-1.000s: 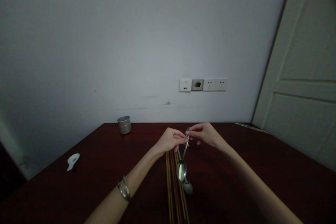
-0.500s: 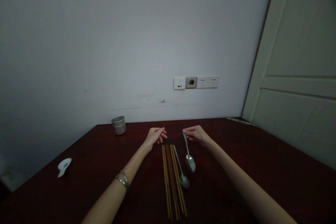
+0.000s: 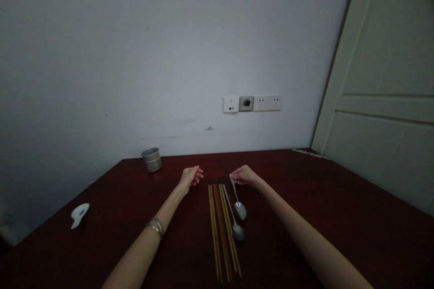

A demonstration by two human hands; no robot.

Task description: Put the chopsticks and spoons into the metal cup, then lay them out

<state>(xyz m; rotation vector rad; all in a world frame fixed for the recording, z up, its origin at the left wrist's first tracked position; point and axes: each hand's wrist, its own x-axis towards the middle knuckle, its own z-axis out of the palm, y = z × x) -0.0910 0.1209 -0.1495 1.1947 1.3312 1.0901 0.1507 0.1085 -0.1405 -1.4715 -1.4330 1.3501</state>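
Observation:
My right hand (image 3: 244, 175) pinches the handle end of a metal spoon (image 3: 240, 211), whose bowl points down toward me. Just left of it, a second metal spoon (image 3: 238, 232) lies on the table, close along the row of chopsticks (image 3: 222, 230). Those several wooden chopsticks lie side by side, some light and some darker brown. Left of their far ends is my left hand (image 3: 191, 176), empty, with its fingers loosely bent and a little apart. A silver bangle circles that wrist.
A metal cup (image 3: 151, 160) stands at the back left of the dark red table (image 3: 291, 230). A white spoon (image 3: 80, 213) lies near the left edge. A thin flat strip (image 3: 309, 153) lies at the back right, by the wall with sockets (image 3: 267, 103).
My left hand has let go of the spoon and moved left. My right hand first carried the spoon right and down, then shifted it slightly left, nearer the second spoon.

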